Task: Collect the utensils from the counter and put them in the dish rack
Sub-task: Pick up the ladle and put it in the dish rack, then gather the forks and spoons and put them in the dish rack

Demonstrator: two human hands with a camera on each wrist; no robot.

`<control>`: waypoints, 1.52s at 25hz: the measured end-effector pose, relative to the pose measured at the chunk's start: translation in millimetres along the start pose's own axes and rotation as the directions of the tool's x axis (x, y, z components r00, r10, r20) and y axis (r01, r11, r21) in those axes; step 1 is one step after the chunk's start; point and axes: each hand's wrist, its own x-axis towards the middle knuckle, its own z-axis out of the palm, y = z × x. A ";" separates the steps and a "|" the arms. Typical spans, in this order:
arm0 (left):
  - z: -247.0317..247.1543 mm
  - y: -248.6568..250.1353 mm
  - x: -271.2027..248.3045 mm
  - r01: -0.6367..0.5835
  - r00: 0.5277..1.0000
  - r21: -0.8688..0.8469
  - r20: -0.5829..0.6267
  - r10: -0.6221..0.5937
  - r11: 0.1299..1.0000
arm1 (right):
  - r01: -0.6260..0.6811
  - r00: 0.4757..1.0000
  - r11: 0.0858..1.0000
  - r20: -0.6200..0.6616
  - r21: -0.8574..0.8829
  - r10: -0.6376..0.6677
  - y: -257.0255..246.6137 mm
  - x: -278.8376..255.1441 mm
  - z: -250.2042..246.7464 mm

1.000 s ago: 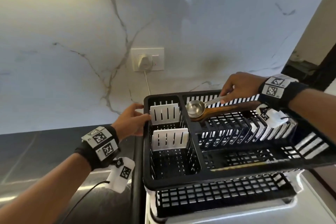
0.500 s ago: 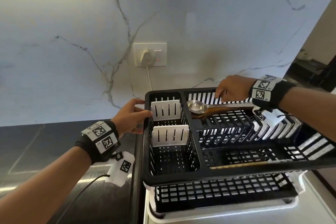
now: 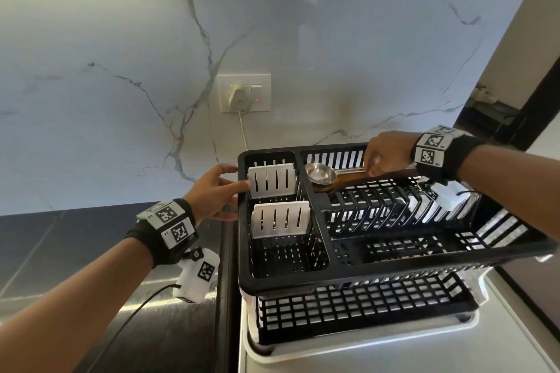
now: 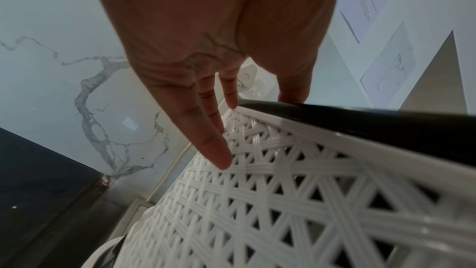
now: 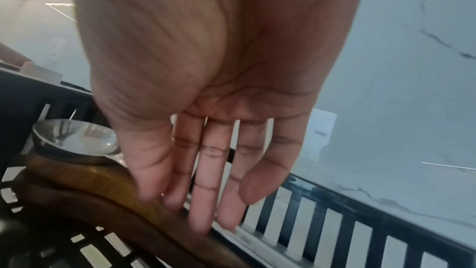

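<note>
A black two-tier dish rack (image 3: 303, 286) stands at centre right. In its upper tier at the back lies a steel spoon (image 3: 320, 174) on top of a wooden spoon (image 3: 348, 183). My right hand (image 3: 374, 166) hovers over their handles. In the right wrist view its fingers (image 5: 201, 211) are straight, their tips touching the wooden spoon's handle (image 5: 108, 186) beside the steel bowl (image 5: 74, 140). My left hand (image 3: 233, 188) rests on the rack's left side, with the thumb on the black rim (image 4: 360, 117) and straight fingers (image 4: 216, 150) on the white lattice wall (image 4: 283, 191).
Two white slotted dividers (image 3: 272, 180) stand in the rack's left cutlery compartment. A white tray (image 3: 333, 351) sits under the rack. A wall socket with a plug (image 3: 241, 97) and cord is behind. Dark counter (image 3: 60, 245) lies to the left.
My right hand lowered the steel spoon onto the wooden spoon in the rack and let go of its handle; the fingers now lie straight. The left hand stayed on the rack's side.
</note>
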 end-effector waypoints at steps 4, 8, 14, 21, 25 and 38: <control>-5.1 -13.3 -6.3 -0.014 1.000 0.061 0.006 0.014 0.998 | 0.007 0.999 1.000 -0.032 0.028 -0.006 -16.4 -4.8 -16.3; -28.3 -44.1 -22.4 -0.068 0.998 0.161 0.006 0.068 0.985 | 0.122 0.988 0.991 -0.102 0.050 -0.116 -75.9 -8.2 -49.2; -131.8 -136.5 -78.1 -0.060 0.992 0.377 -0.078 0.096 0.924 | 0.348 0.913 0.937 -0.215 -0.035 -0.347 -250.7 -15.6 -87.3; -316.0 -307.4 -202.9 0.234 0.938 0.479 -0.340 -0.066 0.846 | 0.556 0.829 0.827 -0.026 -0.078 -0.559 -524.8 3.1 -17.0; -407.8 -396.9 -270.5 0.494 0.852 0.557 -0.462 -0.246 0.667 | 0.561 0.828 0.826 0.043 -0.046 -0.560 -654.0 43.1 56.7; -455.3 -455.8 -306.4 0.554 0.828 0.611 -0.477 -0.295 0.565 | 0.435 0.898 0.896 0.036 0.088 -0.439 -774.2 111.3 151.2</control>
